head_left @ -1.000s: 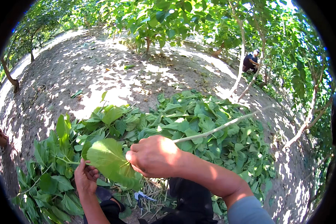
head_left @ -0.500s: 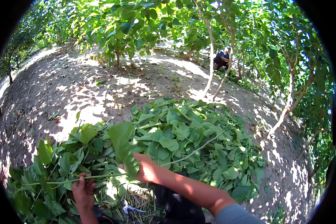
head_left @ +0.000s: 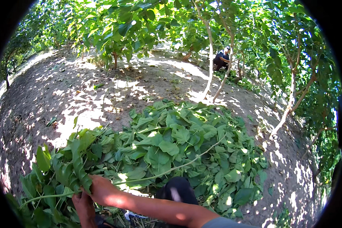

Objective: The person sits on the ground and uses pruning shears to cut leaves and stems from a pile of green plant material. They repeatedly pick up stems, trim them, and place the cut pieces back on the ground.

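A long, thin green branch (head_left: 169, 171) slants across in front of me, bare on its right part. My left hand (head_left: 84, 209) is closed around it at the lower left. Right beside it, nearly touching, my right hand (head_left: 102, 190) is closed on the same branch, with large green leaves (head_left: 78, 165) bunched up at its fingers. Its fingertips are partly hidden. Beyond the hands spreads a broad heap of picked leaves (head_left: 201, 152). Leafy cuttings (head_left: 41, 182) lie to the left.
A tool with a white and blue handle (head_left: 133, 215) lies below my right forearm, partly covered. My dark-clothed knee (head_left: 177, 192) borders the heap. Slim tree trunks (head_left: 210, 57) rise from the sun-dappled soil (head_left: 76, 87). Another person (head_left: 221, 60) crouches far back among the trees.
My right hand has slid left along the branch up to my left hand. The large leaf that stood at it has moved left too. The right part of the branch now shows bare.
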### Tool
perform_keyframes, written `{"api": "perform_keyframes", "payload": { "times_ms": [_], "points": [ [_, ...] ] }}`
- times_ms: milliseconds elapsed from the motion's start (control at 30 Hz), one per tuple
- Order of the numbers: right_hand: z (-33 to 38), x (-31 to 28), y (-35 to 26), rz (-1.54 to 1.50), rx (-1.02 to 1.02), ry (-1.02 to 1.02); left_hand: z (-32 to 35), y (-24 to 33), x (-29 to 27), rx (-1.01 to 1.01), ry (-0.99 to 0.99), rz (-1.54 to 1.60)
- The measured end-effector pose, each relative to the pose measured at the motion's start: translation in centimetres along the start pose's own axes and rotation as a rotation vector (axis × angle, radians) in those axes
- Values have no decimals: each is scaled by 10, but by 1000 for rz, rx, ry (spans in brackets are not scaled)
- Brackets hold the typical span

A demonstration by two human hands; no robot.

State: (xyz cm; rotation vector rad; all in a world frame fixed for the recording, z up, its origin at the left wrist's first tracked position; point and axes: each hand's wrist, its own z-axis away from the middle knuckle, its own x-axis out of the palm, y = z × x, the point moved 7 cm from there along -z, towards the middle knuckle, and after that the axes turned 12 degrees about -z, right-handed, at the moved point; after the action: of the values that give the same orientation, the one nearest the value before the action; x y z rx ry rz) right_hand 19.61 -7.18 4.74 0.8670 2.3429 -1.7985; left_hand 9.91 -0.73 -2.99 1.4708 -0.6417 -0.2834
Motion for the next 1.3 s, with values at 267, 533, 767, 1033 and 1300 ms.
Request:
{"api": "perform_keyframes", "payload": {
  "times_ms": [267, 533, 767, 1033, 1300],
  "points": [
    [-6, 29, -13, -14, -120, -109, 9, -6, -5, 43, 45, -127],
    [4, 14, 3, -557, 220, -63, 3, -16, -7, -109, -77, -12],
    [6, 5, 31, -616, 253, -6, 8, 6, 6, 28, -2, 16],
    [15, -8, 28, -871, 377, 88, 9, 12, 15, 54, -54, -130],
    [18, -8, 46, -924, 307, 209, 11, 16, 18, 105, -55, -210]
  ]
}}
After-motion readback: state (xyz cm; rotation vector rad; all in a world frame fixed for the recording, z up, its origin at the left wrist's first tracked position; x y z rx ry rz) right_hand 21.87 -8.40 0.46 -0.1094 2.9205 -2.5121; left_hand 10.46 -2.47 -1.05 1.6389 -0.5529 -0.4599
